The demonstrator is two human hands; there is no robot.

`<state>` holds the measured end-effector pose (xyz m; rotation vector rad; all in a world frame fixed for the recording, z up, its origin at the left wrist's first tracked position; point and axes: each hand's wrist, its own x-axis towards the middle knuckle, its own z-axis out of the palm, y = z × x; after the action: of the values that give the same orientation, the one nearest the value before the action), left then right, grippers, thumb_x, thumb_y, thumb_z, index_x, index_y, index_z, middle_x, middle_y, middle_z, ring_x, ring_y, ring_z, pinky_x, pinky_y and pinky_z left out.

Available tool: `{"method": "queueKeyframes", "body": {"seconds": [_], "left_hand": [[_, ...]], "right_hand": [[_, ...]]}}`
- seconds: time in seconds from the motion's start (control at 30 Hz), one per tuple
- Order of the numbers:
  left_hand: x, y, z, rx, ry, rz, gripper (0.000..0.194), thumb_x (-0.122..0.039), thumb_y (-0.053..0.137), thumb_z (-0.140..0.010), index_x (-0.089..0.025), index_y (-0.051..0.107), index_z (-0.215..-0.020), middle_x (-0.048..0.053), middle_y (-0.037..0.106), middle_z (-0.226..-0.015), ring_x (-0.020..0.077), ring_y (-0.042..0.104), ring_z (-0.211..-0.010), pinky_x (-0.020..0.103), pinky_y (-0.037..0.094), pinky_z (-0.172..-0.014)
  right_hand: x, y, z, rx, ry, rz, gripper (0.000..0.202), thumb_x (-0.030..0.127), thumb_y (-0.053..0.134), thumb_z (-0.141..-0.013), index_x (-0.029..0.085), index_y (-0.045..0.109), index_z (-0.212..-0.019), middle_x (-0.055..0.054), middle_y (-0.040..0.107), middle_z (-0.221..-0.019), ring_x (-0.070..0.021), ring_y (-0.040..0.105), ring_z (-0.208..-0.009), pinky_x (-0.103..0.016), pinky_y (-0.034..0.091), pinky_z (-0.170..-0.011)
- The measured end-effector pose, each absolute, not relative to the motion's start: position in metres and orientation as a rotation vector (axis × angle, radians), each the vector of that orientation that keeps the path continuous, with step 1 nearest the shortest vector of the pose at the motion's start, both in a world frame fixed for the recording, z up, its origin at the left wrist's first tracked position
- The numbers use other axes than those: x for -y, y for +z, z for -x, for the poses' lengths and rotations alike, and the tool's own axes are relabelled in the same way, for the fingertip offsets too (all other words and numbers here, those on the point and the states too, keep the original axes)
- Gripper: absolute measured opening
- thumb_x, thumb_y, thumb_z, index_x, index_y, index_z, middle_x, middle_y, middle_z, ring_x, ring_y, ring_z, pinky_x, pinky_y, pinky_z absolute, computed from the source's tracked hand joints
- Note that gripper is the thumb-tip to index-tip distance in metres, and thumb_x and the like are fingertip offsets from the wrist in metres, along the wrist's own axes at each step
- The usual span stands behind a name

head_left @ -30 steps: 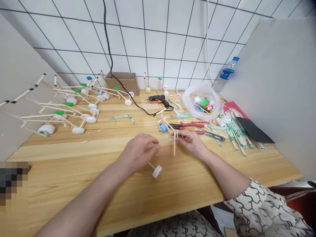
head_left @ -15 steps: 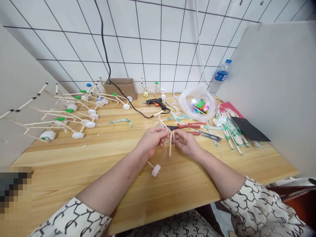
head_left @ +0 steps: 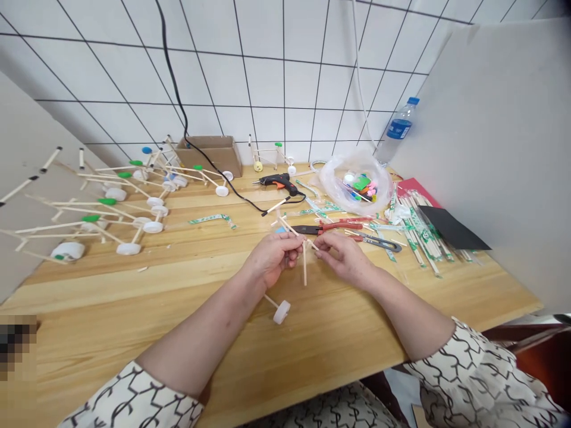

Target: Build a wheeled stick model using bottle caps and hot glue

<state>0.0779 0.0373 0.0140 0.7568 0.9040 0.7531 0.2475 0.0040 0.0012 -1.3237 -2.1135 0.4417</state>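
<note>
Near the middle of the wooden table, my left hand (head_left: pixel 277 257) is closed on a small frame of thin wooden sticks (head_left: pixel 305 267). One stick of it hangs down, and others reach up and back with a black-tipped stick at the far end. My right hand (head_left: pixel 341 257) pinches a short stick at the frame's right side. Below my left hand a stick with a white wheel (head_left: pixel 281 312) sticks out. Just behind the hands lie red-handled pliers (head_left: pixel 328 227).
Several stick models with white wheels (head_left: pixel 129 248) stand at the left. Behind are a cardboard box (head_left: pixel 214 157), a glue gun (head_left: pixel 279 183) and a plastic bag (head_left: pixel 355 181) of coloured pieces. Wrapped sticks (head_left: pixel 426 238), a black sheet (head_left: pixel 452 229) and a bottle (head_left: pixel 399 132) are at the right.
The short stick at my right fingers has swung from hanging down to slanting out to the right. The view has shifted slightly.
</note>
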Motion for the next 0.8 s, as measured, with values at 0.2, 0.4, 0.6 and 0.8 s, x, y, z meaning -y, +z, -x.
{"method": "queueKeyframes", "body": {"seconds": [0.2,0.4,0.6,0.8], "left_hand": [[-0.036,0.016,-0.079,-0.902,0.768,-0.752,0.011,-0.013,0.066,-0.063,-0.01,0.057,-0.058,-0.002,0.052,-0.049,0.0042,0.039,-0.04,0.016,0.03,-0.037],[-0.034,0.014,-0.081,-0.891,0.799,-0.768,0.016,-0.016,0.069,-0.061,-0.011,0.055,-0.057,-0.003,0.051,-0.049,0.0037,0.039,-0.041,0.015,0.031,-0.039],[-0.032,0.011,-0.083,-0.908,0.813,-0.775,0.017,-0.018,0.069,-0.062,-0.011,0.054,-0.057,-0.003,0.051,-0.049,0.0038,0.039,-0.041,0.015,0.031,-0.039],[-0.032,0.01,-0.086,-0.914,0.823,-0.793,0.017,-0.017,0.068,-0.062,-0.012,0.054,-0.056,-0.004,0.05,-0.048,0.003,0.037,-0.04,0.015,0.03,-0.038]], "right_hand": [[0.001,0.004,-0.247,2.029,0.244,1.269,0.004,0.022,0.055,-0.079,0.019,0.056,-0.079,-0.005,0.063,-0.08,-0.0177,0.054,-0.077,-0.031,0.042,-0.071],[0.018,-0.001,-0.233,2.123,-0.093,1.317,0.026,0.042,0.058,-0.077,0.018,0.055,-0.069,-0.005,0.061,-0.068,-0.0171,0.051,-0.068,-0.03,0.038,-0.066],[0.026,-0.005,-0.223,2.21,-0.068,1.558,0.024,0.039,0.054,-0.078,0.016,0.06,-0.083,-0.003,0.063,-0.06,-0.015,0.055,-0.056,-0.025,0.032,-0.054],[0.025,-0.002,-0.218,2.197,0.143,1.769,0.014,0.029,0.049,-0.079,0.018,0.058,-0.084,-0.001,0.064,-0.06,-0.0153,0.057,-0.055,-0.024,0.03,-0.053]]}}
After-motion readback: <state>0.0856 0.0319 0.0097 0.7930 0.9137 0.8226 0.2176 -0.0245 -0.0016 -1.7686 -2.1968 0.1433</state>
